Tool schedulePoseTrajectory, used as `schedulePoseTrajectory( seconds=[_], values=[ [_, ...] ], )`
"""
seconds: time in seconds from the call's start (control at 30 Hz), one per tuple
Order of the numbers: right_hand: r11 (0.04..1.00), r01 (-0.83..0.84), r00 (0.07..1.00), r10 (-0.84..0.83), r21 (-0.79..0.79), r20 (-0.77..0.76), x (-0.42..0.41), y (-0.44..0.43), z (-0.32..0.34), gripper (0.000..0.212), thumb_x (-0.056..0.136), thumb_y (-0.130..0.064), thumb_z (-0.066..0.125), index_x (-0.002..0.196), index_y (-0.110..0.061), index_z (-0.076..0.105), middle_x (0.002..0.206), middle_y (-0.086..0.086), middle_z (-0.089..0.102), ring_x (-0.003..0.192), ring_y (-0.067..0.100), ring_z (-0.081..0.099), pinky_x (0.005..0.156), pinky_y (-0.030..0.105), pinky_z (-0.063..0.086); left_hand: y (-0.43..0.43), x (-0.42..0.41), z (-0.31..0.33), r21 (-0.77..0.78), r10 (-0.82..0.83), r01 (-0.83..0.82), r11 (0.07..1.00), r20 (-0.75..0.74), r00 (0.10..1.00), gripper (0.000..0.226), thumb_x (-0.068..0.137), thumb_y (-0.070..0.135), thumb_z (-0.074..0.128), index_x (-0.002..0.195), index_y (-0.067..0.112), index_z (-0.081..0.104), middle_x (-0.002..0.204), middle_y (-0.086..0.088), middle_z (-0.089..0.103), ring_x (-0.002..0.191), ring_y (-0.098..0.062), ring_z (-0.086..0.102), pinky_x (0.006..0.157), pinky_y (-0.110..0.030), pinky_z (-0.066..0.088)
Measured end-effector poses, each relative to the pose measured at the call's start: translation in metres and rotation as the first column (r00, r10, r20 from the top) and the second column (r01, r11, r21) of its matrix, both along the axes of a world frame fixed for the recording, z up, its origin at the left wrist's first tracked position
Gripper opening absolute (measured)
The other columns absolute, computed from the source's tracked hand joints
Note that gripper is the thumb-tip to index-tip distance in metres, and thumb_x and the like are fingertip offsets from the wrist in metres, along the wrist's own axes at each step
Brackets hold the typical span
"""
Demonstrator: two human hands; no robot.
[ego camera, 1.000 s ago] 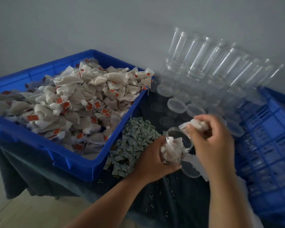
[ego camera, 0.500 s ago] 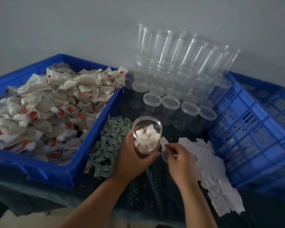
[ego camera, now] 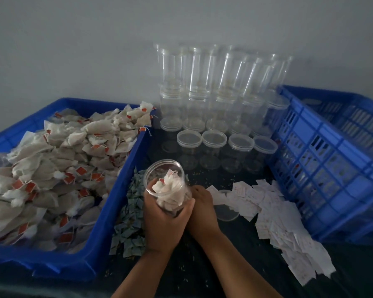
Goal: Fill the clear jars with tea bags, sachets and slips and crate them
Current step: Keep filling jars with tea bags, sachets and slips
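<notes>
While the jar (ego camera: 162, 168) (open, part-filled with tea bags (ego camera: 170, 190)) is gripped round its base by the left hand (ego camera: 162, 224), the right hand (ego camera: 202, 211) is pressed against its right side; whether anything is held there cannot be told. Left of the jar lie green sachets (ego camera: 129, 214) and a bin (ego camera: 125, 171) of orange-tagged bags. Right of it lie slips (ego camera: 278, 214), their reddish print unreadable, and the crate (ego camera: 332, 168).

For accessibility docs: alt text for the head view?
Left hand grips an open clear jar part-filled with tea bags; right hand is beside it. Blue bin of tea bags at left, sachets, white slips, empty jars behind, blue crate at right.
</notes>
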State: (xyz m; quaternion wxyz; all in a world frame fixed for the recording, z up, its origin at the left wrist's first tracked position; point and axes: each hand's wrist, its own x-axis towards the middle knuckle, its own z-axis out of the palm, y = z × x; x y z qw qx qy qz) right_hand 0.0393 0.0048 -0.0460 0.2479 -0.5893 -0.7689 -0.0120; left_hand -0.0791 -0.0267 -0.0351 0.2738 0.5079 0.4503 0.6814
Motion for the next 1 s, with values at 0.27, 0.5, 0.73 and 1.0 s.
schedulePoseTrajectory(
  seconds=[0.27, 0.5, 0.73, 1.0],
  values=[
    [0.988, 0.148, 0.726, -0.141, -0.047, -0.673, 0.014, -0.022, 0.013, 0.014, 0.102, -0.028, 0.068, 0.100, -0.042, 0.069, 0.095, -0.024, 0.071, 0.096, -0.001, 0.068, 0.082, 0.023, 0.056, 0.001, -0.001, -0.007, -0.046, 0.009, -0.012, 0.999, -0.071, 0.997, 0.093, 0.070, 0.048, 0.094, 0.147, 0.024, 0.049, 0.137, 0.016, 0.064, 0.127, -0.008, 0.065, 0.104, -0.029, 0.057],
    [0.910, 0.414, 0.110, -0.072, -0.020, -0.991, 0.023, -0.058, 0.064, 0.010, 0.097, -0.041, 0.078, 0.104, -0.036, 0.072, 0.102, -0.011, 0.080, 0.093, 0.008, 0.078, 0.075, 0.021, 0.063, 0.007, -0.002, -0.009, -0.090, -0.122, 0.093, 0.992, -0.411, 0.904, 0.090, 0.067, 0.047, 0.093, 0.145, 0.047, 0.048, 0.133, 0.027, 0.058, 0.126, -0.003, 0.057, 0.099, -0.023, 0.052],
    [0.994, 0.048, 0.812, -0.097, -0.100, -0.575, 0.022, -0.068, 0.084, 0.043, 0.093, -0.065, 0.071, 0.135, -0.057, 0.064, 0.169, -0.025, 0.027, 0.157, -0.005, 0.016, 0.117, 0.018, 0.021, 0.006, 0.002, -0.007, -0.067, -0.225, 0.216, 0.974, -0.417, 0.881, 0.086, 0.074, 0.049, 0.091, 0.149, 0.049, 0.047, 0.137, 0.022, 0.062, 0.127, -0.011, 0.063, 0.101, -0.028, 0.055],
    [0.863, 0.468, 0.712, -0.494, -0.187, -0.499, 0.122, -0.077, 0.063, 0.027, 0.100, -0.048, 0.069, 0.121, -0.031, 0.072, 0.112, -0.027, 0.064, 0.117, 0.004, 0.063, 0.094, 0.033, 0.050, 0.008, 0.000, -0.007, -0.037, -0.207, 0.210, 0.977, -0.394, 0.895, 0.096, 0.069, 0.041, 0.095, 0.145, 0.060, 0.041, 0.138, 0.027, 0.060, 0.130, -0.006, 0.060, 0.105, -0.017, 0.046]
  ],
)
